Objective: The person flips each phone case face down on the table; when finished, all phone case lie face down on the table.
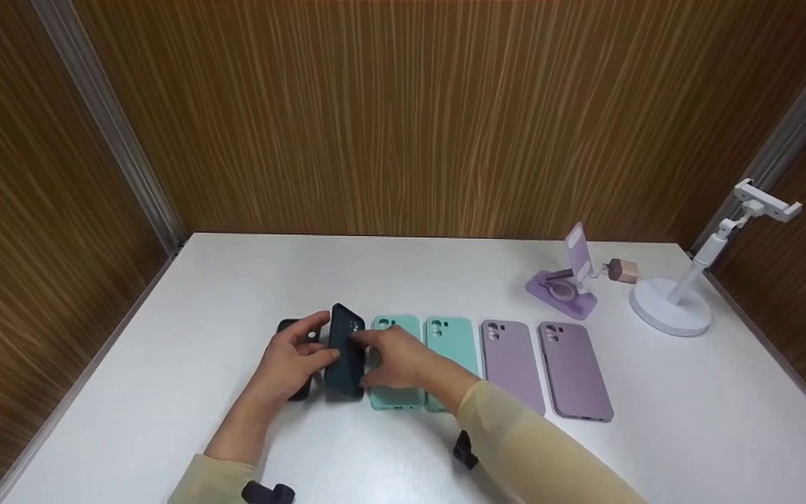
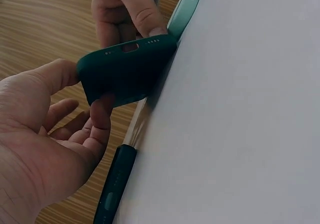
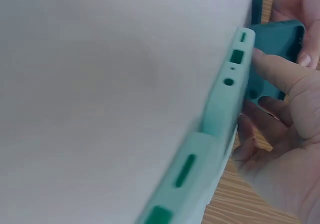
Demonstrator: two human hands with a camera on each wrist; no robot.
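Note:
A dark green phone case [image 1: 344, 367] is tilted up on its long right edge in the head view, between both hands. My left hand [image 1: 290, 360] pinches its raised left edge with the thumb and a finger, as the left wrist view shows close up. Along the lower right edge my right hand [image 1: 399, 358] holds the case, thumb near the bottom corner and index finger near the camera holes. Behind my left hand lies another dark case [image 1: 301, 393], partly hidden. Under my right hand is a mint green case [image 1: 397, 399], partly covered.
A second mint case [image 1: 452, 343], a light purple case [image 1: 513, 364] and a darker purple case [image 1: 578, 371] continue the row rightward. Behind them stand a purple folding stand [image 1: 562, 292], a small plug adapter [image 1: 622, 271] and a white phone holder [image 1: 670, 308]. Wood-grain panels [image 1: 403, 119] enclose the white table [image 1: 165, 350].

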